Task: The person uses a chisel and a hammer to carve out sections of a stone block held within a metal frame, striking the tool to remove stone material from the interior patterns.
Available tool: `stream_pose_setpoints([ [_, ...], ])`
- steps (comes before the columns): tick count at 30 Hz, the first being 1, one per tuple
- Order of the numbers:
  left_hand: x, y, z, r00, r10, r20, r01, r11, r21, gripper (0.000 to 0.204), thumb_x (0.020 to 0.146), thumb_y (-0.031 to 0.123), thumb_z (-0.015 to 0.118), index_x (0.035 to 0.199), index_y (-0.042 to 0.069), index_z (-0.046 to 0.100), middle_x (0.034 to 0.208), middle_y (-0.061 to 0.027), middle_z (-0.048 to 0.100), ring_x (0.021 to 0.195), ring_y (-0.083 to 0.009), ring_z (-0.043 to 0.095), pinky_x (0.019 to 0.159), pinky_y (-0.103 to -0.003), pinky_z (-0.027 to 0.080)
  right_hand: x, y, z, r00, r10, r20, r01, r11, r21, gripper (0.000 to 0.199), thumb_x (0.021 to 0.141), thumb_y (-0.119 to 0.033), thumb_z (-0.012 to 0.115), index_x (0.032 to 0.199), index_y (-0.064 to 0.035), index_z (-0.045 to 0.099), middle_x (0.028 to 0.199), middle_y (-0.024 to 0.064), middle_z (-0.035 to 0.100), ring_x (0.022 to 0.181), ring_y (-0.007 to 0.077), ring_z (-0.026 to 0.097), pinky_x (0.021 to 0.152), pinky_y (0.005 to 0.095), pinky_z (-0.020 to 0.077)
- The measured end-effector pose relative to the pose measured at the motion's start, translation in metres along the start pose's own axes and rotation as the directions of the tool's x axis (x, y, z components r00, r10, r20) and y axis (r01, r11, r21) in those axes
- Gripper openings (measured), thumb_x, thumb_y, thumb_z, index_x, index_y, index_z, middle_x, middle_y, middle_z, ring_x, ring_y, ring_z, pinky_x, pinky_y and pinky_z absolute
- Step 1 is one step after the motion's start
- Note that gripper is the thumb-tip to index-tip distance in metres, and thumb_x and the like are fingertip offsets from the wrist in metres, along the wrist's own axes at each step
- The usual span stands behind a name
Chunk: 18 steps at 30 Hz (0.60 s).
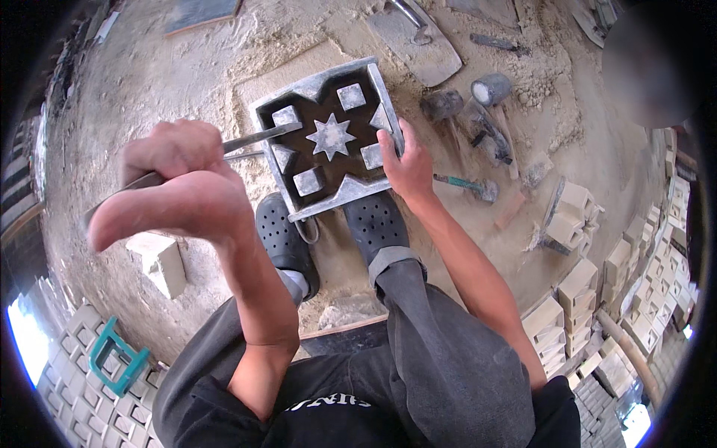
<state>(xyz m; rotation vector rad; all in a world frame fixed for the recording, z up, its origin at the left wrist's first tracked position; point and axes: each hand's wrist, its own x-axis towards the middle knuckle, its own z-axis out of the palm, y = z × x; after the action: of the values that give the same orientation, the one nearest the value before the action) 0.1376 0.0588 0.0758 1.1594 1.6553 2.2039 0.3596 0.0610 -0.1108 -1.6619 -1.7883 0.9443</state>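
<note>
A square metal mould [345,193] lies in front of my shoes, with a raised star [330,137] at its middle and square blocks near its corners. My left hand [183,183] is closed round a flat metal bar [258,138], its thumb stretched out along it. The bar's far end reaches over the mould's left wall, at the upper left block [285,116]. On the mould's right wall my right hand [407,160] grips the rim, thumb on the inner side, fingers partly hidden outside. A wire-like loop [310,233] shows at the mould's lower edge, between my shoes.
Beyond the mould lies a trowel [426,56] on sandy ground. Mallets [491,89] and a teal-handled hammer [485,190] lie to the right. Cast blocks [575,213] are stacked at right. A pale block [158,261] and a teal frame-shaped tool [119,358] are at left.
</note>
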Motion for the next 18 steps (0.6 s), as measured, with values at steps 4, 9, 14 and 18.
stream_pose_setpoints([
  [4,-0.019,-0.02,0.004,0.998,-0.053,-0.036,0.052,0.998,-0.024,0.075,0.083,0.085,0.016,0.056,0.016,0.023,0.046,0.0036,0.021,0.041,-0.0086,0.018,0.038,-0.026,0.012,0.001,0.002,0.001,1.0,-0.025,-0.001,0.025,1.0,-0.007,0.059,0.092,-0.044,0.06,0.122,0.0065,0.057,0.101,0.0303,0.066,0.094,0.044,0.065,0.081,0.0469,0.0513],
  [9,-0.037,-0.04,0.008,1.0,-0.005,-0.026,0.006,0.999,0.035,0.073,0.087,0.081,0.018,0.058,0.014,0.027,0.046,0.0036,0.023,0.039,-0.0084,0.021,0.036,-0.026,0.015,0.0,-0.003,-0.001,0.999,0.024,0.041,-0.024,1.0,-0.004,0.056,0.092,-0.043,0.06,0.121,0.0054,0.058,0.101,0.0299,0.066,0.093,0.0446,0.065,0.08,0.0471,0.0513],
  [14,-0.045,-0.05,-0.004,1.0,0.008,0.019,-0.006,0.996,-0.094,0.073,0.087,0.08,0.024,0.062,0.011,0.032,0.049,0.0026,0.029,0.042,-0.0083,0.029,0.038,-0.025,0.021,-0.001,-0.004,0.001,1.0,-0.011,-0.009,0.012,1.0,0.025,0.054,0.091,-0.04,0.062,0.12,0.0053,0.058,0.101,0.0286,0.067,0.093,0.045,0.065,0.08,0.0476,0.0511],
  [18,-0.06,-0.078,0.004,1.0,0.002,-0.015,-0.002,1.0,0.003,0.07,0.092,0.074,0.026,0.062,0.011,0.031,0.049,0.0028,0.028,0.042,-0.0087,0.028,0.038,-0.026,0.022,0.002,0.001,-0.001,0.998,-0.06,-0.004,0.06,0.998,-0.022,0.055,0.091,-0.04,0.062,0.12,0.0058,0.057,0.102,0.0291,0.066,0.094,0.045,0.064,0.081,0.0475,0.0511],
])
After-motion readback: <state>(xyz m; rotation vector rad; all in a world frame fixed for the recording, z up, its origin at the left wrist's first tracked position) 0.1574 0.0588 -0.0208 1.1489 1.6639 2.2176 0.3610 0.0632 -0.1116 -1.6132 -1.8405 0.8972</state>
